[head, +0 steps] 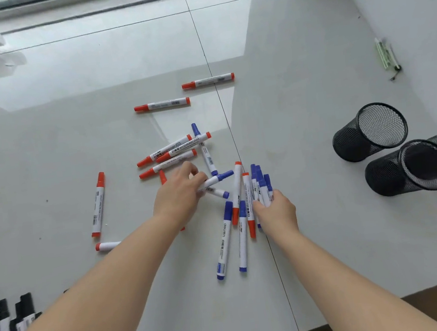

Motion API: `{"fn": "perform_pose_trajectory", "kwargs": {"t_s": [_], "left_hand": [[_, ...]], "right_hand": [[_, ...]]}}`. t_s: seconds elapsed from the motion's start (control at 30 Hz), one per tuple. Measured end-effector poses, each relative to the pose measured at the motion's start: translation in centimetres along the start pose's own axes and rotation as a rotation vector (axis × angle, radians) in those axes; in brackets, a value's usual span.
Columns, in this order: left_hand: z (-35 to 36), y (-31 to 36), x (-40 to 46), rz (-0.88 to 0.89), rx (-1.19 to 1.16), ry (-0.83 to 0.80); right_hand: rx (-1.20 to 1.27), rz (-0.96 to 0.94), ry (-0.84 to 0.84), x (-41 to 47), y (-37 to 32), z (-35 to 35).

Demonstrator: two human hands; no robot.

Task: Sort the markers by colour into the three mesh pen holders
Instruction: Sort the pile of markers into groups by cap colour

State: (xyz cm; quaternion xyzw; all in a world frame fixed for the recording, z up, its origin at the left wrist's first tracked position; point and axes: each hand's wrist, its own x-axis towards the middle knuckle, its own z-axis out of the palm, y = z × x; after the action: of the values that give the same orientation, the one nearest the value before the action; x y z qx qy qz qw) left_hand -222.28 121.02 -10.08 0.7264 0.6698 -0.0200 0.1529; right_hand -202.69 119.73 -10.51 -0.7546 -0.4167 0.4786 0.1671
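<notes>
Black markers (8,320) lie bunched at the counter's (330,234) near left edge.
Left hand (179,194) pinches one blue marker (217,179); right hand (275,210) clasps a blue bundle (261,182). Red markers (161,105) scattered mid-counter; three mesh holders (370,131) at the right edge.

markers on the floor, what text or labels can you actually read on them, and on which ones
"WHITEBOARD": on the barrel of a red marker in the crossed pile.
"deli": on the blue marker lying near the right hand.
Chinese characters stand beside both; too small to read surely.
Barcodes and fine print on the far red marker: too blurred to read.
</notes>
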Motion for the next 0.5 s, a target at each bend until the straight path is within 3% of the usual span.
{"fn": "perform_pose_trajectory", "kwargs": {"t_s": [0.17, 0.37, 0.5], "left_hand": [[-0.2, 1.0, -2.0, -0.161, -0.233, 0.096], [2.0, 5.1, -5.1, -0.426, -0.444, -0.132], [3.8, 6.0, -6.7, -0.611, -0.502, -0.173]], "right_hand": [[0.042, -0.019, 0.064, -1.0, 0.9, 0.1], [0.004, -0.066, 0.141, -2.1, 2.3, 0.0], [-0.054, -0.028, 0.18, -1.1, 2.6, -0.7]]}}
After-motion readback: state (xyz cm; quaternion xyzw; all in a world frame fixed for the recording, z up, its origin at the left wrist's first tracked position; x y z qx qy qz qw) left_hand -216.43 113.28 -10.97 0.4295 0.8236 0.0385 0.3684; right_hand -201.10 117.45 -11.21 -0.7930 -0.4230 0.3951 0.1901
